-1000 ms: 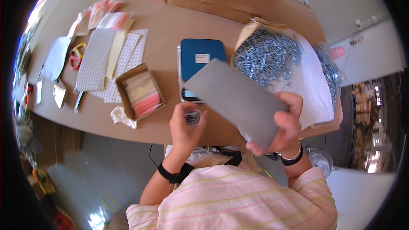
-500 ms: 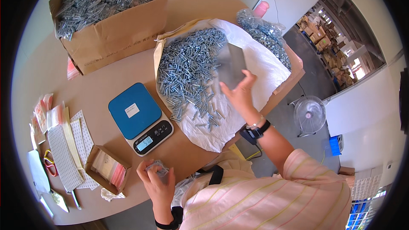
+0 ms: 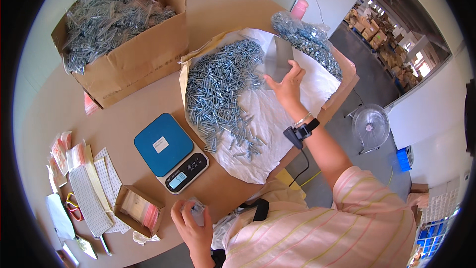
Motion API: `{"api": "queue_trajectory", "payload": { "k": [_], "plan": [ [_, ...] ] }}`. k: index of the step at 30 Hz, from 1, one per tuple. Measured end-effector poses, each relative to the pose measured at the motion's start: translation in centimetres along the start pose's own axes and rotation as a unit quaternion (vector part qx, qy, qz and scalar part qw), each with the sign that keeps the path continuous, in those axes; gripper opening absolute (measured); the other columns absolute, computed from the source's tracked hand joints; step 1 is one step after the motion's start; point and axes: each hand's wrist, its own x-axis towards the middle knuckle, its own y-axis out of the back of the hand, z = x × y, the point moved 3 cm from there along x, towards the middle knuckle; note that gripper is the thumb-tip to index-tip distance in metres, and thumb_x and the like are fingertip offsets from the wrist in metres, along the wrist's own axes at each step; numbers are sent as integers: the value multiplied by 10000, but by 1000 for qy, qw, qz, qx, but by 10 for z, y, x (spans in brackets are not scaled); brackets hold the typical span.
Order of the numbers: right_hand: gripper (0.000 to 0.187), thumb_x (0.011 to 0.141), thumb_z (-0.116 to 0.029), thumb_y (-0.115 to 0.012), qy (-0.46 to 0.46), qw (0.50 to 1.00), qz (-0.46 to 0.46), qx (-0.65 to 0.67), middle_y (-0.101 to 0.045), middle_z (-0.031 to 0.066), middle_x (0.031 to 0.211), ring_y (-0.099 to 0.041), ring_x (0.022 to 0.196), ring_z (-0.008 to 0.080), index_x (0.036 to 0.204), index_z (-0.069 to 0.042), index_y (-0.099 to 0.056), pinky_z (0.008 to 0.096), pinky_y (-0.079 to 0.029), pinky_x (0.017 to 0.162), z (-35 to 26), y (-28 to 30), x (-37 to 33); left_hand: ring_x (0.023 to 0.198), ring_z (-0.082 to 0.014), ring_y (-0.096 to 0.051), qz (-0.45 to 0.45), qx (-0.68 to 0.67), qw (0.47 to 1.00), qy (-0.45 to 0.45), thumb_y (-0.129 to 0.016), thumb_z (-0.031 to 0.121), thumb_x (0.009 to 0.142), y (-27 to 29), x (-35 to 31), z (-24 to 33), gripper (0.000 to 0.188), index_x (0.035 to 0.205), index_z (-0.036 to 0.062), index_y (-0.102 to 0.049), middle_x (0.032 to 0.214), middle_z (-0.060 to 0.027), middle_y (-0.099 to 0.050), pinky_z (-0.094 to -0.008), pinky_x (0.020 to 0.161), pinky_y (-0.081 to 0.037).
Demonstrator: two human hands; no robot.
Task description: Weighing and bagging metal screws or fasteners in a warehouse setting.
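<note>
My right hand [image 3: 288, 85] is closed on a flat grey metal scoop [image 3: 279, 55], gripping it between thumb and fingers. The scoop is at the right edge of a heap of loose silver screws [image 3: 218, 87], over a white woven sheet [image 3: 267, 134]. Nearer to me, my left hand [image 3: 191, 231] has its fingers curled around a small clear plastic bag [image 3: 197, 212]; the bag's contents cannot be made out. Just beyond that hand stands a kitchen scale [image 3: 163, 144] with a blue top and a lit display, its platform bare except for a white label.
A cardboard box [image 3: 134, 62] of bagged screws stands at the far left. Beyond the sheet lies a clear bag of metal hardware [image 3: 312, 44]. At the left are a small open box of zip bags [image 3: 139, 211], scissors [image 3: 74, 207] and perforated strips [image 3: 89, 198]. A fan [image 3: 371, 127] stands right.
The right hand and scoop have shifted a little right and away from me across the sheet. The left hand keeps the bag near the scale. The whole view has tilted slightly.
</note>
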Motion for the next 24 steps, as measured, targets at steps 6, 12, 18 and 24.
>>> {"api": "queue_trajectory", "payload": {
  "k": [6, 12, 18, 24],
  "plan": [
    [885, 755, -298, -867, 15, 997, -60, -45, -378, 251, 1225, -382, 1194, 414, 1381, -20, -308, 471, -387, 1026, -11, -39, -9, 1124, -439, -525, -8, 19, 1000, -14, -795, 66, 751, 1, 2, 3, 474, 1160, 29, -557, 1211, -229, -515, -521, 947, -441],
    [938, 799, -357, -845, -30, 996, 50, 74, -328, 261, 1350, -381, 1259, 363, 1426, -42, -222, 527, -422, 1045, 8, -55, -9, 1121, -440, -524, -29, 59, 997, -41, -665, -30, 729, 7, 13, 15, 440, 1154, 16, -561, 1207, -230, -524, -535, 962, -433],
    [881, 916, -391, -740, -325, 781, -16, 533, -295, 213, 1417, -503, 1247, 375, 1448, -93, -103, 599, -606, 834, 0, -2, -13, 1099, -427, -542, -61, 56, 995, -53, -530, -109, 659, 18, 14, 7, 523, 1166, 12, -562, 1173, -211, -553, -522, 945, -441],
    [586, 969, -436, -661, -304, 646, -233, 661, -542, 68, 1162, -632, 1068, 211, 1371, -91, -412, 475, -637, 816, -44, 1, -14, 1092, -390, -574, -80, 120, 988, -56, -641, -57, 740, 26, 19, 2, 385, 1119, 5, -622, 1168, -173, -594, -493, 957, -453]
  ]
}}
